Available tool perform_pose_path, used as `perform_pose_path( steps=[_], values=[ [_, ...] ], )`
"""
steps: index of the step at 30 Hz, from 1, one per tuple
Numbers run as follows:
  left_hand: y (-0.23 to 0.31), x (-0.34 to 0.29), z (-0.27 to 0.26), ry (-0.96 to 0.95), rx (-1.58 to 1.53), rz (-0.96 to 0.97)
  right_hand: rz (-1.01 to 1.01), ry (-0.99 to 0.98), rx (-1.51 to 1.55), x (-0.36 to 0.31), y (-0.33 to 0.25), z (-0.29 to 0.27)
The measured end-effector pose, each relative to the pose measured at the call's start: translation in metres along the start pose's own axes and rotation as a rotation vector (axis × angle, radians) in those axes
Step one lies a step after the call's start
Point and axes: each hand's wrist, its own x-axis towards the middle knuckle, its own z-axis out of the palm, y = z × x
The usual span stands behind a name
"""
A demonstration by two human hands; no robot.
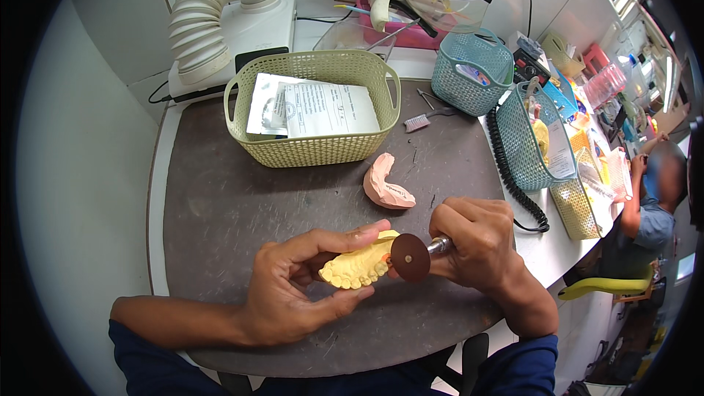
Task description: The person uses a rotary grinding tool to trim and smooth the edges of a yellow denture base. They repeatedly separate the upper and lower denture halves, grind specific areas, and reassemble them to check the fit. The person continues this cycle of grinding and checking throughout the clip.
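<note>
Between the thumb and fingers of my left hand (pixel 301 286) is a yellow plaster dental model (pixel 356 265), its row of teeth facing toward me. My right hand (pixel 473 242) grips a metal rotary handpiece (pixel 440 244) fitted with a round dark brown disc (pixel 411 257). The disc overlaps the model's right end, where a small orange-red spot shows; whether they touch I cannot tell. Just beyond my hands a pink plaster dental model (pixel 388 183), curved like a horseshoe, lies on the dark tabletop (pixel 220 235).
A green basket (pixel 315 150) with papers stands behind the models. A small brush (pixel 418 123) lies near a blue basket (pixel 469 81). A black coiled cord (pixel 513 183) runs along the right edge. A white hose (pixel 213 15) rises back left. Another person (pixel 653 213) sits far right.
</note>
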Motion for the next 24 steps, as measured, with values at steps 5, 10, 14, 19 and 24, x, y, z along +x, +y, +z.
perform_pose_path(
  steps=[5, 10, 14, 19, 24],
  values=[
    [0.0022, -0.0002, 0.0019, 0.021, -0.028, -0.050, 0.003, 0.002, 0.000, -0.0004, 0.0002, 0.0004],
    [0.0031, 0.0006, 0.0014, 0.016, -0.028, -0.046, -0.008, 0.000, -0.011, -0.0008, -0.0004, 0.0008],
    [0.0029, -0.0002, 0.0017, 0.023, -0.027, -0.058, -0.011, -0.004, -0.008, -0.0012, -0.0003, 0.0010],
    [0.0033, 0.0004, 0.0017, 0.023, -0.007, -0.046, -0.014, 0.006, 0.001, -0.0007, 0.0003, 0.0006],
    [0.0033, -0.0004, 0.0020, 0.031, -0.005, -0.061, -0.010, 0.000, -0.004, -0.0004, -0.0004, -0.0002]
  ],
)
